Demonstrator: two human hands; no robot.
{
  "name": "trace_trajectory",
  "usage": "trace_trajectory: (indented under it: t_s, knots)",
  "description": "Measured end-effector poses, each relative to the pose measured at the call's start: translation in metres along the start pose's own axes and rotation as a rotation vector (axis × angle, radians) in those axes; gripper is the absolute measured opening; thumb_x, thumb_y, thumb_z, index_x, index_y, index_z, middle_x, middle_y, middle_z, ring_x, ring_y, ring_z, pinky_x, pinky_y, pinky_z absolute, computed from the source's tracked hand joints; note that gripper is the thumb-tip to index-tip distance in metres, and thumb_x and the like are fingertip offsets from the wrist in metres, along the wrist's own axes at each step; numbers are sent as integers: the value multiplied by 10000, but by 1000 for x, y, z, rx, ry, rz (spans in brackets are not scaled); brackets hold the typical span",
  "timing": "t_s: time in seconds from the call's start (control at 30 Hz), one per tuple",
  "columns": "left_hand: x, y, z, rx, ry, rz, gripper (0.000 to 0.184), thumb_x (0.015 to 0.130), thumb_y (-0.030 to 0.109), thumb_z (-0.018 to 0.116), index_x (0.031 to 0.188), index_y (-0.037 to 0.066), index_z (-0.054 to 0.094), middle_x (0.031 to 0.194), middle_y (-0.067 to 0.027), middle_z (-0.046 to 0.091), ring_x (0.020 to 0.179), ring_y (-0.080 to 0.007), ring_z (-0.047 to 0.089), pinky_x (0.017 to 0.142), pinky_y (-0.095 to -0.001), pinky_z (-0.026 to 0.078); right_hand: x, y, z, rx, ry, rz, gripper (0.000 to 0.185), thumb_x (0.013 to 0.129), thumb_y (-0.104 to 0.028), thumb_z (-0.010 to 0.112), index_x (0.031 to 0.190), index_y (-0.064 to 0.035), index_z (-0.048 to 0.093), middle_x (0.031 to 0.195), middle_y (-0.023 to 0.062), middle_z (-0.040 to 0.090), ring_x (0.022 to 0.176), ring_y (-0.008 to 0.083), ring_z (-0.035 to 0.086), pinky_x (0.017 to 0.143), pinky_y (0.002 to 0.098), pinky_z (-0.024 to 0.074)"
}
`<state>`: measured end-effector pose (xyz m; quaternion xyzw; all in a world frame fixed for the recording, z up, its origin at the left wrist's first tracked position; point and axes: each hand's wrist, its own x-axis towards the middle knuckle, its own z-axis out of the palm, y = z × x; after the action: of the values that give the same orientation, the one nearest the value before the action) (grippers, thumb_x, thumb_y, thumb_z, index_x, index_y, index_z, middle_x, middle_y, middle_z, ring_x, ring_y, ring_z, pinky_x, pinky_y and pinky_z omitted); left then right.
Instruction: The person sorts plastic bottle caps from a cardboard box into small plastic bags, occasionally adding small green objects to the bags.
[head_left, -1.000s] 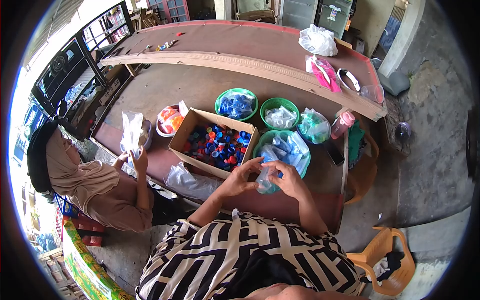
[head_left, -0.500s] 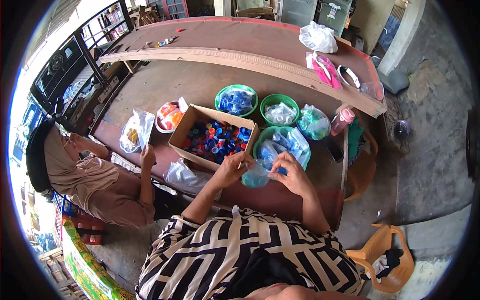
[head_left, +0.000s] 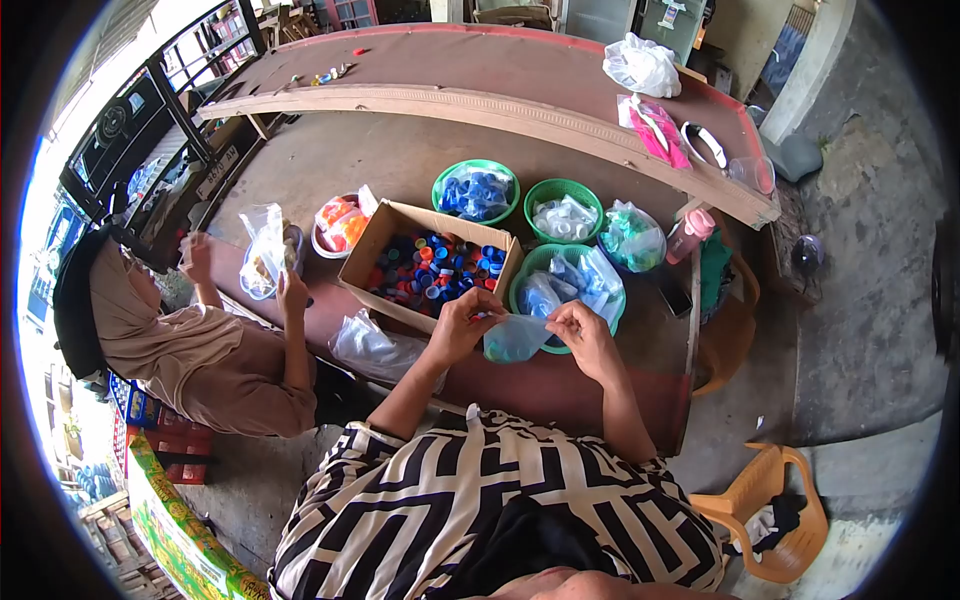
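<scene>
A small clear plastic bag (head_left: pixel 515 340) with something greenish at its bottom is stretched between my two hands. My left hand (head_left: pixel 462 328) pinches its left top corner, beside the front wall of a cardboard box (head_left: pixel 385 306) of blue, red and orange bottle caps (head_left: pixel 440 268). My right hand (head_left: pixel 590 342) pinches the opposite top corner, in front of a green basket (head_left: pixel 620 312) holding bags of light blue pieces (head_left: pixel 572 282). The bag hangs above the table, its mouth drawn out nearly straight. My fingertips partly hide its corners.
Behind the box stand green baskets of bagged blue caps (head_left: pixel 475 195) and white caps (head_left: pixel 565 218). A bowl of bagged green caps (head_left: pixel 632 238), a pink bottle (head_left: pixel 690 235) and a phone (head_left: pixel 674 296) lie right. At left, a co-worker (head_left: pixel 200 350) handles a clear bag (head_left: pixel 264 250). Plastic bags (head_left: pixel 375 348) lie nearby.
My hands have pulled the bag's top edge out straighter, and the bag has tilted up slightly. The co-worker's raised hand has moved away from the face.
</scene>
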<state>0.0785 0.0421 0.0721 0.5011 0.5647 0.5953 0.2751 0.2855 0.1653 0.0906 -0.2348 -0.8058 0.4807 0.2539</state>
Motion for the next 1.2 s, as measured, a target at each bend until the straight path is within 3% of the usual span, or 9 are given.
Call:
trace_trajectory:
  t_s: [0.1,0.17,0.27,0.4,0.47,0.77,0.87,1.1,1.2]
  knots:
    - [-17,12,-5,26,-110,-105,189,788,-50,665,938,8,565,909,-60,645,859,-126,628,796,-286,506,-18,8,-4,54,-55,-77,99,871,-51,649,879,-6,561,896,67,643,765,156,614,672,279,484]
    - [-40,8,-7,47,-249,-105,173,776,-51,663,926,21,617,914,-59,665,866,-132,636,800,-289,511,-37,22,-1,315,-304,92,97,875,-72,653,933,-15,600,924,53,655,809,133,618,728,274,489]
    - [-83,-25,-2,-20,-363,-197,169,788,-44,671,942,15,635,911,-51,672,855,-134,643,776,-279,518,-64,56,9,227,-572,203,163,886,-101,645,1030,-34,605,994,40,648,895,120,611,819,279,487]
    - [-112,-45,5,0,-465,-333,190,800,-53,672,978,5,638,925,-46,670,854,-136,638,763,-271,520,-91,97,35,257,-405,391,353,844,-127,675,1171,-46,568,1088,88,629,1030,193,593,918,318,466]
    - [-119,-49,5,-99,-443,-361,204,794,-67,672,984,0,637,931,-51,669,867,-141,639,775,-272,518,-99,101,47,-222,-379,-29,535,791,-141,697,1283,-57,505,1162,132,602,1148,276,538,978,360,440]
    - [-115,-47,-13,-36,-445,-382,574,709,-91,662,1253,28,522,1249,-126,546,1160,-257,545,972,-367,449,-102,132,80,-146,-467,-130,487,739,-180,704,1205,-77,607,1258,108,571,1197,316,497,1002,419,389]
    - [-124,-85,-10,519,-417,-38,748,631,-7,681,1342,89,472,1317,-175,483,1312,-372,368,1091,-446,328,-103,119,81,-207,-386,-146,453,775,-206,671,1208,-87,607,1230,89,595,1206,299,493,1019,412,364]
    - [-138,-140,21,505,-445,76,487,727,102,647,1211,89,590,1243,-145,556,1227,-341,472,1012,-423,394,-105,127,83,-158,-480,-77,478,770,-225,663,1230,-108,600,1271,79,573,1236,252,473,1039,410,331]
    - [-143,-146,26,541,-428,83,368,751,190,649,1102,80,645,1096,-129,635,1046,-327,596,895,-419,469,-110,146,92,-188,-368,-212,471,779,-261,653,1223,-110,606,1182,114,624,1134,262,563,961,401,411]
